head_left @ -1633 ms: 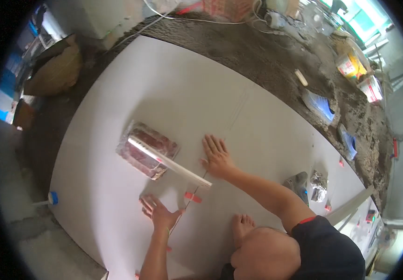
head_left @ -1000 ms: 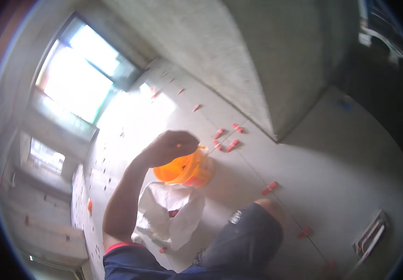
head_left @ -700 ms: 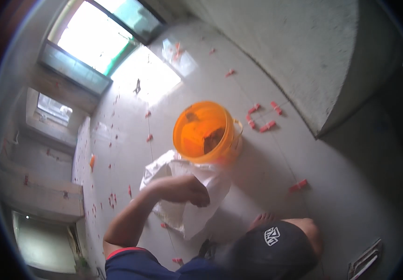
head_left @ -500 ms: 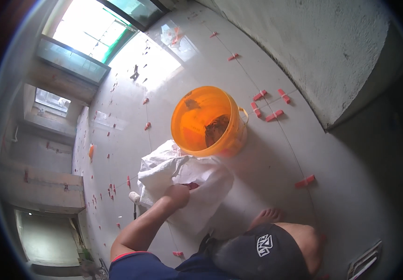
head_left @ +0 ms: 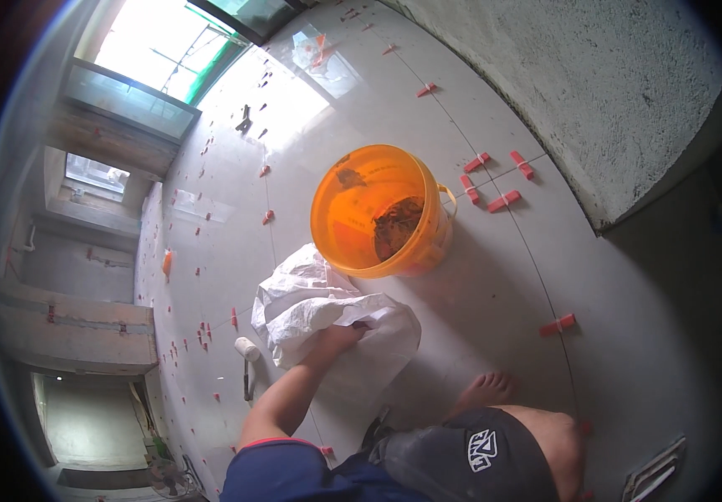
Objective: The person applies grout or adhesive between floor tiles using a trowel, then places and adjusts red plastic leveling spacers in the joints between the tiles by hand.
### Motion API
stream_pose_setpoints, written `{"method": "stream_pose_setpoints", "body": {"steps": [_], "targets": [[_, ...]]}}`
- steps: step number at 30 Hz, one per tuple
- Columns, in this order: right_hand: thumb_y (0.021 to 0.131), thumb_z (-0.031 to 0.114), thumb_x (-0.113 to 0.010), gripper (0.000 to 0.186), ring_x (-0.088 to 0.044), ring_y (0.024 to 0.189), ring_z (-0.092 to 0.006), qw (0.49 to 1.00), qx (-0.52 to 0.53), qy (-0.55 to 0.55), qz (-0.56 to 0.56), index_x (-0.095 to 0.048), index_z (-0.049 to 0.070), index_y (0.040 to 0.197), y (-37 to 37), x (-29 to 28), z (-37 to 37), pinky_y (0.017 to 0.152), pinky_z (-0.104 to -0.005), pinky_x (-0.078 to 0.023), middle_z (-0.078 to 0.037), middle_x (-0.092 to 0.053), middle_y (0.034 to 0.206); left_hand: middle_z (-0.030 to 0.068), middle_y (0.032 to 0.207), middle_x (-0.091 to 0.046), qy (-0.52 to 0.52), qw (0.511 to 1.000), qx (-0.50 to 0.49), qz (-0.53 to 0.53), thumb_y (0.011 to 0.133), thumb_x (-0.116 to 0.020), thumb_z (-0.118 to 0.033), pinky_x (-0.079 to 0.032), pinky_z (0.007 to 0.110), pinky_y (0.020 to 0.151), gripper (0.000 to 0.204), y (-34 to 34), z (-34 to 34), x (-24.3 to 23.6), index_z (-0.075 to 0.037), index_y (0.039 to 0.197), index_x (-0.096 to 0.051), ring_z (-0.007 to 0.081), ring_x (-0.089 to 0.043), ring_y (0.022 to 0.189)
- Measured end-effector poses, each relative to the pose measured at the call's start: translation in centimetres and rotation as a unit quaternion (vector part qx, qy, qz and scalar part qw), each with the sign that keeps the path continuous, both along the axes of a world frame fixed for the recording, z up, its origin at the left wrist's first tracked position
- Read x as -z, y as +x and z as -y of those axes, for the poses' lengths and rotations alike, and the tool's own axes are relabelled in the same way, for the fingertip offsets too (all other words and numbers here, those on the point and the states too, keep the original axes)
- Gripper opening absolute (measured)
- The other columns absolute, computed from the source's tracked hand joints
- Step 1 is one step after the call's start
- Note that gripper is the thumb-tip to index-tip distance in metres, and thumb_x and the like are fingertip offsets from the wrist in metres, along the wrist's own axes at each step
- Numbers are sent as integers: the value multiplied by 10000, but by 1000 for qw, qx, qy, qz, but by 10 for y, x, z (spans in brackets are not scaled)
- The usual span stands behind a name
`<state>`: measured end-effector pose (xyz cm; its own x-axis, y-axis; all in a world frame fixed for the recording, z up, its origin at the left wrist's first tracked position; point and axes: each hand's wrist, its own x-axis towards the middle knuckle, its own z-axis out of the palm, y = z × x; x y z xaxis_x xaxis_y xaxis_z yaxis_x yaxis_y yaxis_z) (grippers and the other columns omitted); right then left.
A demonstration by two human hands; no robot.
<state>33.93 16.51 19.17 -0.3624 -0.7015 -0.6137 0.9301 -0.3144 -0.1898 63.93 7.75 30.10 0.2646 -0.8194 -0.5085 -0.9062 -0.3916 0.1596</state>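
Note:
My left hand [head_left: 341, 336] reaches into the mouth of a crumpled white woven sack [head_left: 304, 293] on the floor. Folds of the sack hide most of its fingers, and a small dark patch shows beside them. Whether the fingers grip anything cannot be seen. Just beyond the sack stands an orange plastic bucket [head_left: 336, 238], tilted in this view, with a heap of brown and reddish bits [head_left: 398, 227] inside. My right hand is out of the picture.
Red tile-levelling wedges [head_left: 558, 325] stand along the joints of the glossy grey floor tiles [head_left: 495, 276]. A white-headed mallet [head_left: 247, 350] lies left of the sack. A rough grey wall [head_left: 578, 109] rises at the right, and a metal frame [head_left: 655, 473] lies at lower right.
My left hand has shifted right and slightly up, deeper into the sack. The dark red thing by the fingers is now mostly hidden. The mallet shows more fully.

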Motion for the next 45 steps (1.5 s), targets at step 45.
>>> {"method": "stream_pose_setpoints", "body": {"steps": [45], "targets": [[958, 186, -551, 318, -629, 890, -182, 928, 37, 71, -363, -493, 7, 1214, -360, -160, -292, 787, -319, -518, -109, -618, 1042, 83, 857, -596, -211, 664, 616, -369, 802, -678, -191, -450, 256, 586, 272, -499, 29, -281, -4, 978, -588, 143, -583, 748]]}}
